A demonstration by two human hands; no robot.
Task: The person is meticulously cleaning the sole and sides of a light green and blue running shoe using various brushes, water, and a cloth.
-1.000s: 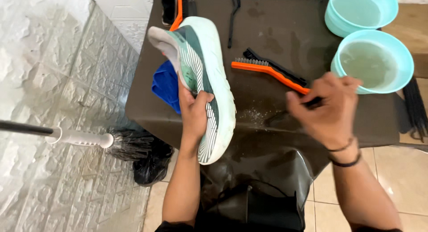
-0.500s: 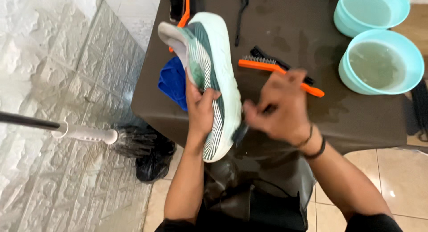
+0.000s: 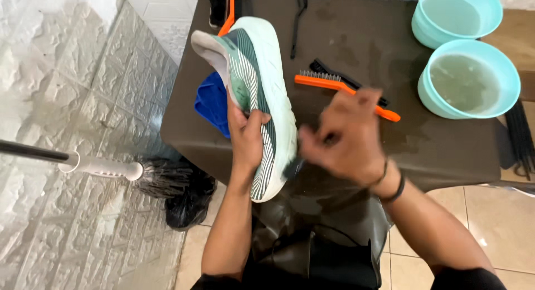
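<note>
The dark brown surface [image 3: 356, 56] filled most of the view, wet in patches, with pale stone-patterned wall tiles off its left edge. Near its right edge stood two light blue basins, the nearer basin [image 3: 504, 72] holding cloudy water and the farther basin [image 3: 423, 22] set just behind it at the far right corner.

The shoe [image 3: 267, 89], pale mint with fine dark green stripes, was held on its side over the near left part of the surface, its toe past the near edge and its sole turned toward the right. The left hand [image 3: 247, 135] was wrapped around the upper at mid-length, fingers closed firmly on it. A blue cloth [image 3: 212, 103] lay under the shoe by the left edge.

The right hand [image 3: 345, 137] had come in from the middle of the surface, where it was a second before, to the sole near the toe; it was curled shut on a small dark brush [image 3: 293, 167] (blurred, so its shape is hard to make out). That shift suggests the scrubbing of the sole had just begun at the toe end.

An orange-handled brush [image 3: 345, 88] lay untouched near the middle of the surface, beside a black brush [image 3: 326, 67]. A broom [image 3: 100, 167] lay off the left edge, above a black bag [image 3: 189, 203].
</note>
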